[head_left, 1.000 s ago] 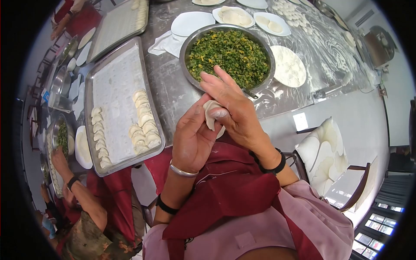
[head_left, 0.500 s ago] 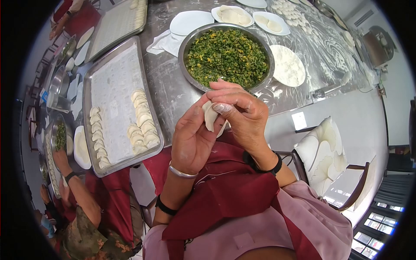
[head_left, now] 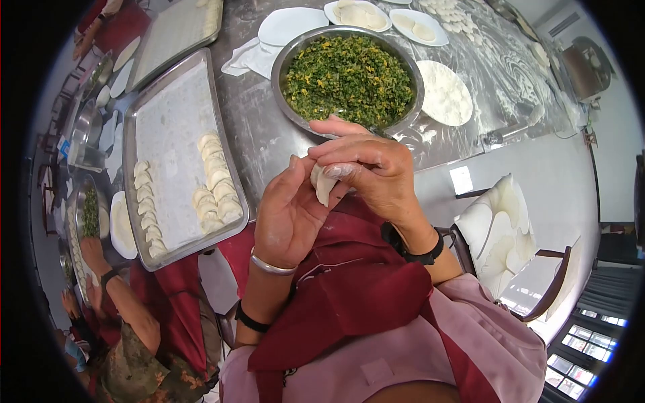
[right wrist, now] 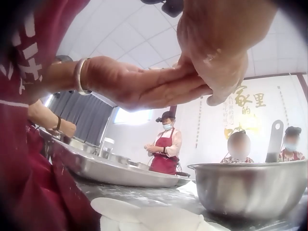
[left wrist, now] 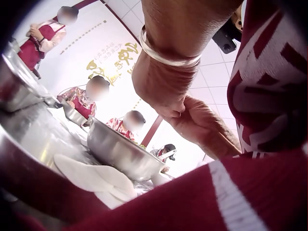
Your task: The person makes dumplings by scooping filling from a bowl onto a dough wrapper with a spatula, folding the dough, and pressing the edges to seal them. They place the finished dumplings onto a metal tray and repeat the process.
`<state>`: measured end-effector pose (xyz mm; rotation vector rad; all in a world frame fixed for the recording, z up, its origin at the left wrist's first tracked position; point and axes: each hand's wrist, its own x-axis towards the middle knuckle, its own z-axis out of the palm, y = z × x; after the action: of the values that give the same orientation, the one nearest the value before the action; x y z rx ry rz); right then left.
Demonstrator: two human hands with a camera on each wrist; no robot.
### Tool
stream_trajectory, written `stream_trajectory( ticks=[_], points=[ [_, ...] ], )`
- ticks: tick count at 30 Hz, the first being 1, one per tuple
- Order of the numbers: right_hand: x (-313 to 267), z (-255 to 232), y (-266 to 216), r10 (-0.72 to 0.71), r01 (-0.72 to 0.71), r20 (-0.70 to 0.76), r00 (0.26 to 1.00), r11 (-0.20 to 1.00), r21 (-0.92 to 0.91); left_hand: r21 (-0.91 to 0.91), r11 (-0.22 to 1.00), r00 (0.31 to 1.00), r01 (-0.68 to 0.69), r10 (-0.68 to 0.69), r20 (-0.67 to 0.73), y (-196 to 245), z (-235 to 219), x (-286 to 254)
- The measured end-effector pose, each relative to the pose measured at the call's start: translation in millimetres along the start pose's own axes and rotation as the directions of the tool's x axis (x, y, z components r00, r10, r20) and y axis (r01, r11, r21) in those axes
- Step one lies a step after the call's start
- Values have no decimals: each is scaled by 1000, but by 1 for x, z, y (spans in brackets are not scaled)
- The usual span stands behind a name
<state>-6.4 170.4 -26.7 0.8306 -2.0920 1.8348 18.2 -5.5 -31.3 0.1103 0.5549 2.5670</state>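
Nr bowl [head_left: 279, 84] w/ greens [head_left: 348, 80] & tray [head_left: 195, 242] w/ dumplings [head_left: 217, 176], R grip [head_left: 376, 168] pinches dough [head_left: 322, 186], L grip [head_left: 289, 218] prob. spread.

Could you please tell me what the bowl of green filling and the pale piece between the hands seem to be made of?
The bowl: metal, likely stainless steel, satin finish, by its grey, softly reflective sheen. The pale piece: probably soft dough, matte, by its creamy, curved surface.

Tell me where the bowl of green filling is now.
In the head view, the bowl is at upper centre, beyond the right hand, between the dumpling tray at left and the powdered plate.
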Motion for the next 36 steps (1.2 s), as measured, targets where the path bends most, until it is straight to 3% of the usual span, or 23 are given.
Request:
stream_trajectory(
  ticks=[1,3,4,6,7,15,21,22,25,28,31,36],
  points=[
    [0,-2,1,-8,8,18,1000,1000,-20,19,1000,999,5,-4,-45,0,2,-1],
    [1,-4,-1,-23,26,53,998,998,-59,24,1000,1000,2,-2,8,1,-1,0],
    [1,-3,-3,43,-43,34,998,999,7,27,1000,999,0,-1,35,1,-2,0],
    [1,1,-10,177,-177,8,984,974,140,67,997,997,31,-26,-74,3,4,-1],
    [4,1,-14,152,-152,15,988,981,124,85,995,991,49,-38,-128,4,6,-1],
    [7,-12,-10,-19,30,250,968,999,-43,120,987,992,111,-103,-66,2,-9,-4],
    [4,-4,-13,11,-9,149,989,1000,-13,133,989,996,60,-51,-69,2,0,-5],
    [4,-2,-13,24,-25,73,997,1000,18,116,993,998,34,-28,-58,2,3,-4],
    [1,7,-8,87,-67,-147,985,988,139,298,951,992,-86,108,-58,-1,25,-1],
    [2,14,-14,126,-118,-230,965,992,48,537,823,970,-184,241,-37,-6,22,-1],
    [3,19,-14,56,-69,-236,970,996,-49,587,797,966,-145,242,-90,-4,15,-3],
    [3,16,-10,-110,73,-207,972,981,-179,593,768,933,-241,352,-77,-14,18,-1]
  ],
)
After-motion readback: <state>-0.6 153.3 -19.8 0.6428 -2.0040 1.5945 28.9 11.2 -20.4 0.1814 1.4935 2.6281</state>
